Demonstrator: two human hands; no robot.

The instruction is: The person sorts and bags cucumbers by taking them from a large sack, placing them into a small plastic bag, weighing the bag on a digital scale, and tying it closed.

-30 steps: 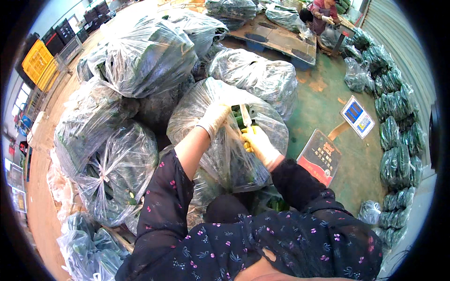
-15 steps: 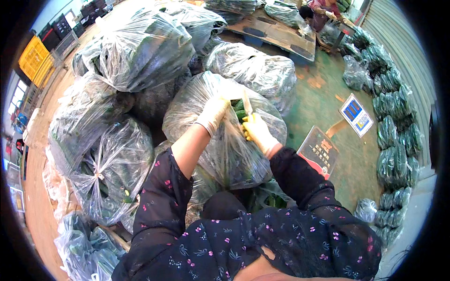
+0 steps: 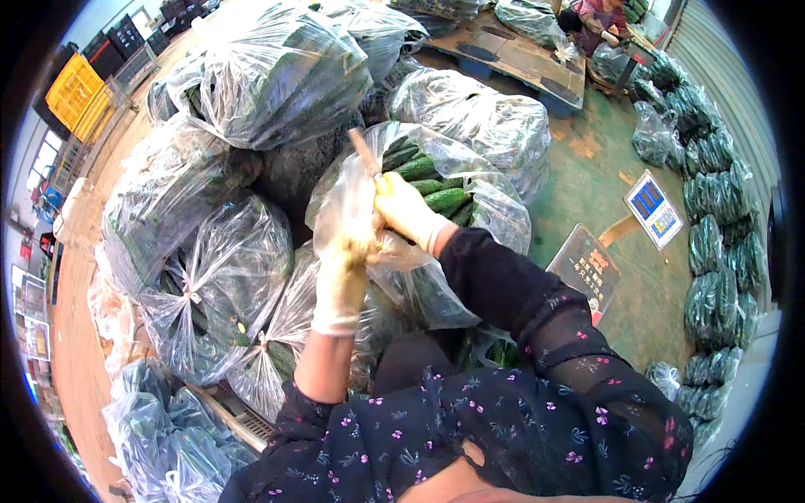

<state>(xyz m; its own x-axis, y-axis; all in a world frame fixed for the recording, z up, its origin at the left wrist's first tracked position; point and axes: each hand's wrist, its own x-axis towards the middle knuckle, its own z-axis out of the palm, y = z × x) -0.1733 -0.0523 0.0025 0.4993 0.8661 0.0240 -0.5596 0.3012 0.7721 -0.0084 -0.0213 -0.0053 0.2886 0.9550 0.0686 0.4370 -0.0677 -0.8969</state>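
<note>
In front of me a large clear plastic bag point(image 3: 495, 180) stands torn or opened at its top, with green cucumbers point(image 3: 444, 199) showing inside. My left hand point(image 3: 348, 247), in a pale glove, is closed on bunched plastic at the near left side of that opening. Close beside it, my right hand point(image 3: 407, 205), gloved too, is closed round a narrow, flat, tan tool point(image 3: 363, 151) like a knife. The tool points up and to the left, over the bag's edge. Whether the right fingers also pinch plastic is hidden.
More full plastic bags crowd the left, including a knotted one point(image 3: 205, 293) and a large one point(image 3: 277, 75). A wooden pallet point(image 3: 503, 54) lies ahead. On the right are a dark sign board point(image 3: 584, 268), a blue-and-white card point(image 3: 654, 210) and stacked bagged cucumbers point(image 3: 713, 251). Another person point(image 3: 599, 21) sits far right.
The bag's opening has widened, showing more cucumbers. My right hand has moved left with the tool, which now tilts left. My left hand has come down toward me, pulling plastic.
</note>
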